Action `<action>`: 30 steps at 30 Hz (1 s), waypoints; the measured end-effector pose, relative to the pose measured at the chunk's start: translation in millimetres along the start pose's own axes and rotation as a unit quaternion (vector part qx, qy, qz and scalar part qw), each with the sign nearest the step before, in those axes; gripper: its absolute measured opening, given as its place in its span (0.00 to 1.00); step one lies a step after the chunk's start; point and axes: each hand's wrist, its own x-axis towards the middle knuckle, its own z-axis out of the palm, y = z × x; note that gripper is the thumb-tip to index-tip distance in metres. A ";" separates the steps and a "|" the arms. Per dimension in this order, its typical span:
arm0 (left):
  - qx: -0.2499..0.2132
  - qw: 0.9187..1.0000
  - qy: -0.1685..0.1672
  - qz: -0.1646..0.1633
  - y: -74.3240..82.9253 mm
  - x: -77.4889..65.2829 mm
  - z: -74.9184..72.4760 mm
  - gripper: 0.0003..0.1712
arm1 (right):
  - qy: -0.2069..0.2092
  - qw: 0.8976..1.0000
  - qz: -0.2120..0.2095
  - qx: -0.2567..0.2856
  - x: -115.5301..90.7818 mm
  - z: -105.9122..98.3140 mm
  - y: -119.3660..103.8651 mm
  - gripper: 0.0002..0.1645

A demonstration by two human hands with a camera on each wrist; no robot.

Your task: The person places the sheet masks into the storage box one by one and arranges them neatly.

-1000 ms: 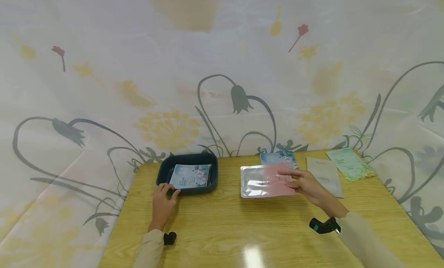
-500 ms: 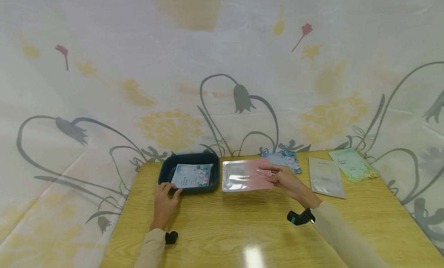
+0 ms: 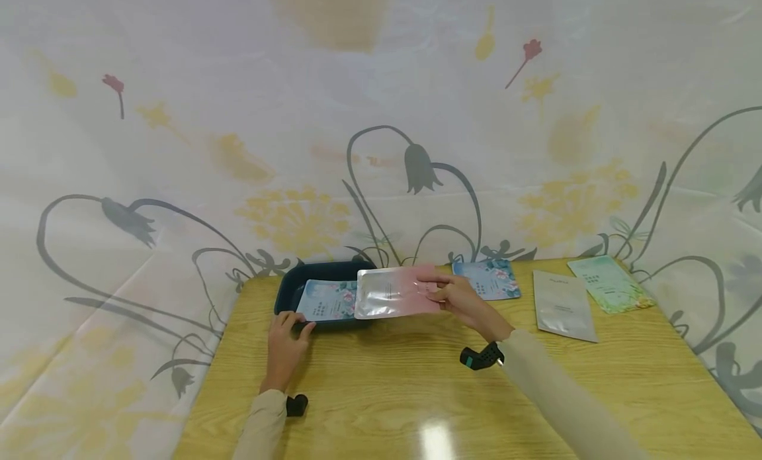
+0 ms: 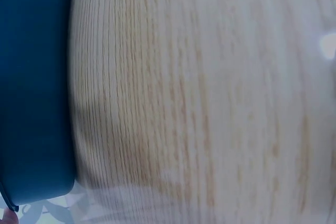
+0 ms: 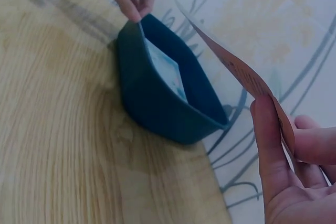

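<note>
In the head view my right hand (image 3: 464, 301) pinches a pink and silver sheet mask packet (image 3: 389, 293) by its pink end. The packet's silver end overlaps the right side of a dark blue-green plastic basin (image 3: 292, 284). From the right wrist view, the packet (image 5: 239, 72) is raised above the basin (image 5: 163, 98), apart from it, and bends a little between thumb and fingers. My left hand (image 3: 287, 344) grips the near left rim of the basin, thumb and fingers on either side. Inside the basin lies a blue floral packet (image 3: 327, 301), partly covered by the pink one.
Right of the basin, a blue floral packet (image 3: 488, 279), a grey-beige packet (image 3: 562, 304) and a green floral packet (image 3: 610, 284) lie on the wooden table (image 3: 369, 394). A flower-printed cloth (image 3: 238, 116) hangs behind the table's far edge.
My right hand has carried the pink packet leftward from near the other packets to over the basin's right side. The left hand keeps its hold on the rim.
</note>
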 end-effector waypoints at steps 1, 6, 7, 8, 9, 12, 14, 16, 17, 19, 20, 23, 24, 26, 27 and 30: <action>-0.001 1.000 0.000 -0.001 0.0 0.2 0.2 0.12 | 0.002 1.000 0.001 -0.001 2.1 2.5 0.3 0.28; 0.002 1.000 -0.002 0.000 -0.1 -0.9 2.1 0.12 | 0.014 1.000 0.009 0.019 13.4 13.9 5.0 0.28; 0.003 1.000 -0.003 0.001 0.1 -1.2 2.3 0.12 | 0.014 1.000 0.012 0.023 15.8 16.0 6.4 0.28; 0.004 1.000 -0.003 -0.001 0.4 -1.6 2.4 0.12 | 0.018 0.999 0.015 0.029 18.2 18.3 7.9 0.28; 0.004 1.000 -0.003 -0.003 0.7 -1.7 2.4 0.12 | 0.019 0.999 0.017 0.032 20.6 20.7 9.2 0.27; 0.002 1.000 -0.005 -0.007 2.0 -1.1 1.6 0.12 | 0.025 0.999 0.023 0.026 27.2 28.4 12.1 0.26; -0.002 1.000 -0.005 -0.008 2.8 -0.1 0.9 0.12 | 0.029 0.999 0.027 0.023 31.3 34.2 13.2 0.26; -0.004 1.000 -0.005 -0.004 3.3 0.8 0.2 0.11 | 0.030 0.999 0.029 0.022 35.3 40.2 14.1 0.26; -0.004 1.000 -0.003 0.001 3.2 1.1 0.0 0.11 | 0.030 0.999 0.030 0.026 37.2 43.5 14.5 0.26; -0.009 1.000 -0.001 0.005 3.5 1.3 -0.7 0.12 | 0.028 0.999 0.031 0.034 41.6 49.9 15.6 0.26; -0.009 1.000 0.000 0.007 3.5 1.3 -1.1 0.12 | 0.025 0.999 0.028 0.033 43.5 53.3 16.0 0.26; -0.010 1.000 0.004 0.011 3.0 1.2 -1.5 0.12 | 0.017 0.999 0.022 0.032 50.5 63.6 17.7 0.27; -0.011 1.000 0.003 0.009 2.8 1.3 -1.6 0.12 | 0.018 0.999 0.022 0.030 53.2 66.9 18.3 0.27; -0.012 1.000 0.001 0.005 2.6 1.7 -1.9 0.11 | 0.019 0.999 0.019 0.025 58.3 73.8 19.5 0.27; -0.013 1.000 0.001 0.004 2.3 2.0 -2.0 0.11 | 0.022 0.999 0.020 0.028 61.1 77.0 20.4 0.27; -0.015 1.000 0.002 0.006 1.6 2.5 -2.7 0.11 | 0.034 0.999 0.015 0.027 69.8 87.0 24.2 0.26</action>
